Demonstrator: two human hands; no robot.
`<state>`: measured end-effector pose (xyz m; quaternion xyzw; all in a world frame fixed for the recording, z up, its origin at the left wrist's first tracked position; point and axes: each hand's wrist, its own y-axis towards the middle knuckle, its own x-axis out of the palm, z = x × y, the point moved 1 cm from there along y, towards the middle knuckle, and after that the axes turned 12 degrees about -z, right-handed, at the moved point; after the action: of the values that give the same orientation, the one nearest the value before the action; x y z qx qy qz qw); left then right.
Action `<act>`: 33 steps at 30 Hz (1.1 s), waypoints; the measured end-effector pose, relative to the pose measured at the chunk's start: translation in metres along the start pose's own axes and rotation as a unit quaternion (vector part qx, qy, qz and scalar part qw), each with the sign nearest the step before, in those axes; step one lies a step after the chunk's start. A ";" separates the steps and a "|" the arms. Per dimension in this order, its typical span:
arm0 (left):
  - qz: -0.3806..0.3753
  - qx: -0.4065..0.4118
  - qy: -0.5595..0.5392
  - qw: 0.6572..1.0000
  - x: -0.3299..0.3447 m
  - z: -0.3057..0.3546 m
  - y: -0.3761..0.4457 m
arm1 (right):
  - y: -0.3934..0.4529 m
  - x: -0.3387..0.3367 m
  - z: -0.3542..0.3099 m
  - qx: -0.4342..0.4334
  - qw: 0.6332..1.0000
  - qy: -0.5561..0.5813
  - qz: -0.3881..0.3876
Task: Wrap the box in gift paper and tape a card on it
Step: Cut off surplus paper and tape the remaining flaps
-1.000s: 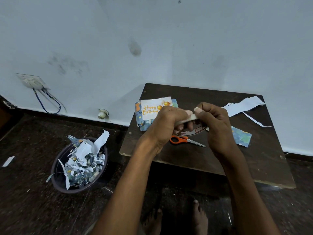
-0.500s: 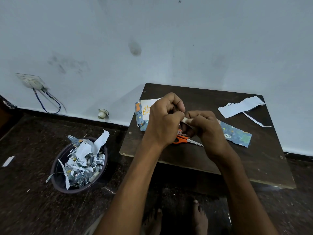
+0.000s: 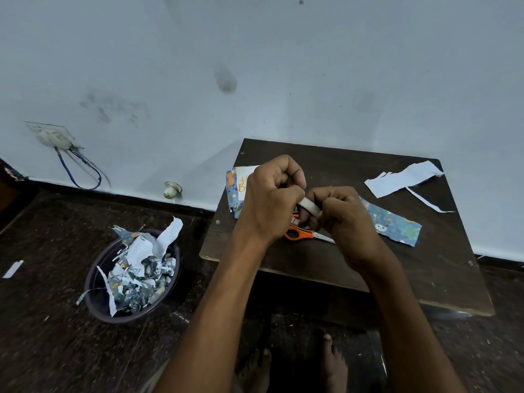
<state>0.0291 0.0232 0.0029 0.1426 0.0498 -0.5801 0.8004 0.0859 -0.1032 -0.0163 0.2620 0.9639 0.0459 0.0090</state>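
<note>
The left hand [image 3: 272, 199] and right hand [image 3: 344, 215] are both curled round the roll of tape [image 3: 309, 207], pinching it between them above the table [image 3: 425, 279]; I judge they are picking at its end. The card [image 3: 244, 181] lies on the wrapped box [image 3: 234, 198] at about ten o'clock from the hands, just beyond the left hand, which is nearer; the scissors [image 3: 304, 235] lie under the hands, blades toward four o'clock.

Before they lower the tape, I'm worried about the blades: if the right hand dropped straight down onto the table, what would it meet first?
Most likely the orange-handled scissors, lying on the table under both hands. The right hand holds the tape roll above them; height is unclear.
</note>
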 end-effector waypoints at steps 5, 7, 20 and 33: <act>-0.014 -0.004 -0.033 0.999 0.000 0.001 0.000 | 0.000 -0.001 0.003 -0.001 1.000 0.017 0.010; -0.017 -0.006 -0.038 0.999 0.000 0.001 0.000 | 0.000 -0.001 0.004 0.004 1.000 0.009 0.009; -0.028 -0.028 -0.115 0.993 -0.004 0.006 -0.001 | -0.001 -0.002 0.003 0.008 0.999 0.030 -0.010; -0.131 -0.069 -0.060 0.987 -0.007 0.004 -0.004 | -0.007 -0.012 0.000 -0.008 0.999 0.031 0.006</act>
<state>0.0224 0.0274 0.0080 0.0443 0.0596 -0.6826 0.7270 0.0933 -0.1152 -0.0167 0.2659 0.9619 0.0616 -0.0187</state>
